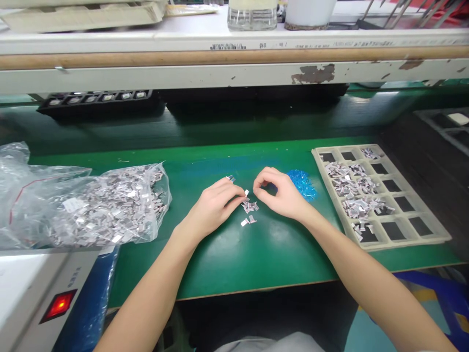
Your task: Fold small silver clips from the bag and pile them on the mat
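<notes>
My left hand (219,199) is closed in a pinch, with a small flat silvery piece (246,192) at the tips of its thumb and index finger. More small silvery pieces (229,178) show at the far side of its other fingers. Facing it, my right hand (277,192) has thumb and index finger pressed together; anything between them is too small or hidden to tell. Below and between the hands lies a loose little pile of silvery pieces (250,206) on the green mat. Right behind my right hand is a heap of small blue pieces (302,185).
At left lies a clear plastic bag (166,193) full of silvery pieces. A cream compartment tray (413,243) at right holds more in several cells. A white device with a lit red switch (58,306) stands front left. A shelf edge (183,73) spans the back.
</notes>
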### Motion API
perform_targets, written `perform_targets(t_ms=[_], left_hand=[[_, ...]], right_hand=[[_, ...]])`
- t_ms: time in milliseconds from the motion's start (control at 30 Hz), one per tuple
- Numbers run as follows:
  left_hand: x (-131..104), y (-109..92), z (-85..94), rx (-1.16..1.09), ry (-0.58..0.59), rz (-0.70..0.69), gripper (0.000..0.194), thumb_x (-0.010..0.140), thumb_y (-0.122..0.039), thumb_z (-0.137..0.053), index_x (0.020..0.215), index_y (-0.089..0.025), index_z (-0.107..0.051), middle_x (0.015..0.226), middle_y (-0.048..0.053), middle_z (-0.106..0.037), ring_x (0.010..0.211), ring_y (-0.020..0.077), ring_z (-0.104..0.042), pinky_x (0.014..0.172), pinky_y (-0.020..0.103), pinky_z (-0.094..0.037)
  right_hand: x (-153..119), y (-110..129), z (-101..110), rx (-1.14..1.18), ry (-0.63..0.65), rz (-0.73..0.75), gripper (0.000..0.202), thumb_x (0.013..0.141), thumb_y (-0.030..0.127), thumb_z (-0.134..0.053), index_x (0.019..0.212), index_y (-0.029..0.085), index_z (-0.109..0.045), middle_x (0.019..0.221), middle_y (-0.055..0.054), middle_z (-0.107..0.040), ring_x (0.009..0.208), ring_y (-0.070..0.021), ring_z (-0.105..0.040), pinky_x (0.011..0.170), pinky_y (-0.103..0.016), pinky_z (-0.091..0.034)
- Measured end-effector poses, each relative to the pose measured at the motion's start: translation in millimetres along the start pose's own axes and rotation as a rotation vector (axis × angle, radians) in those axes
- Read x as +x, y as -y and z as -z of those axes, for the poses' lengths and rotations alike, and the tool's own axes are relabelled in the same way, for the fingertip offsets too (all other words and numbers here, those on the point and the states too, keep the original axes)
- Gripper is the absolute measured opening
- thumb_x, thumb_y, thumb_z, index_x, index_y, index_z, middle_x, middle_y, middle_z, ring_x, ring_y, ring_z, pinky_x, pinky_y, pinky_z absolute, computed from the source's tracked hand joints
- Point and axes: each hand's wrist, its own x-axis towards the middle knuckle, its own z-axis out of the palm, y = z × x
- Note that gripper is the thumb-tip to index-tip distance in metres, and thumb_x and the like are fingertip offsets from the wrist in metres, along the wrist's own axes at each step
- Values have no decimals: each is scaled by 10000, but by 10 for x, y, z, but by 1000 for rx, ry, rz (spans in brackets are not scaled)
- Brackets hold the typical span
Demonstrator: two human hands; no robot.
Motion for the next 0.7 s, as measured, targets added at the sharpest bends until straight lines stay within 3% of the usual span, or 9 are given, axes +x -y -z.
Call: perform_targets(t_ms=[200,533,700], left_hand=[[-5,-5,-6,-2,25,42,68,1033,-203,-625,999,-194,-683,903,32,-745,852,178,-634,815,332,-532],[-8,-59,1,-50,76,174,43,999,-212,-675,1020,-196,-708,919,23,-728,790,153,-629,775,298,-530],[-5,-31,-32,-97,142,141,92,1009,-238,-664,1015,-209,-751,901,36,-759,831,185,-665,801,336,-543]], right_hand=[[4,-55,5,-108,-37,-67,148,850,101,-597,757,215,-611,835,-7,-649,863,-203,-576,823,-352,-415],[-57,-103,-40,-587,-6,-73,114,901,158,-606,797,202,-622,882,-37,-669,923,-235,-548,835,-395,-317],[-63,-124,-47,-628,-18,-79,89,929,174,-597,867,204,-653,947,-56,-680,962,-252,-549,840,-408,-313]])
